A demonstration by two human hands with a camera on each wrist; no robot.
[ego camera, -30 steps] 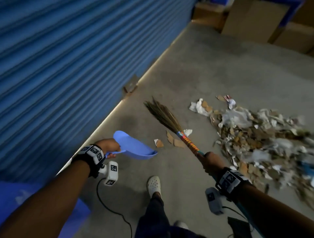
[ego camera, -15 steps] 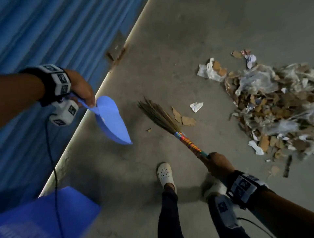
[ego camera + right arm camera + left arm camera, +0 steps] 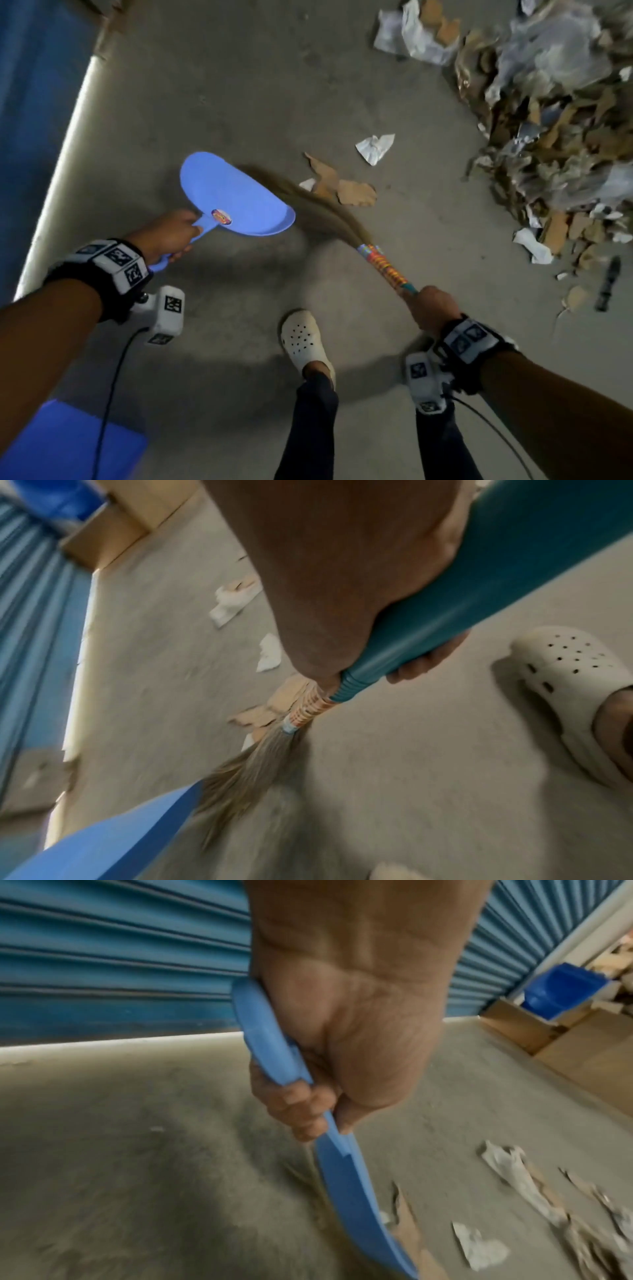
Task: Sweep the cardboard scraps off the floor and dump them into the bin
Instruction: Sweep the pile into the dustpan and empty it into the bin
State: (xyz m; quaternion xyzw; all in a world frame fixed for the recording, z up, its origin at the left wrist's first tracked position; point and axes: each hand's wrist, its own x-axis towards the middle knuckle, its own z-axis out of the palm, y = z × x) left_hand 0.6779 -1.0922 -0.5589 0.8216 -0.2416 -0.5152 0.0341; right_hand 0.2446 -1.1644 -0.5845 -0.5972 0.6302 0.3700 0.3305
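Lowered since 0.5 s ago, our left hand [image 3: 171,233] grips the dustpan [image 3: 233,197], right hand [image 3: 430,308] grips the broom [image 3: 342,222]; next we sweep the cardboard scraps [image 3: 342,186] in.

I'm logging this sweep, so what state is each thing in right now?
Dustpan: gripped by left hand, nothing visible in it.
Broom: gripped by right hand, bristles blurred beside the pan.
Cardboard scraps: on the floor.
Crumpled paper: on the floor.
Debris pile: unswept.

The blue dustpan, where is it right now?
In the head view the blue dustpan is left of centre, low over the floor, held by the left hand, with the broom bristles at its right edge.
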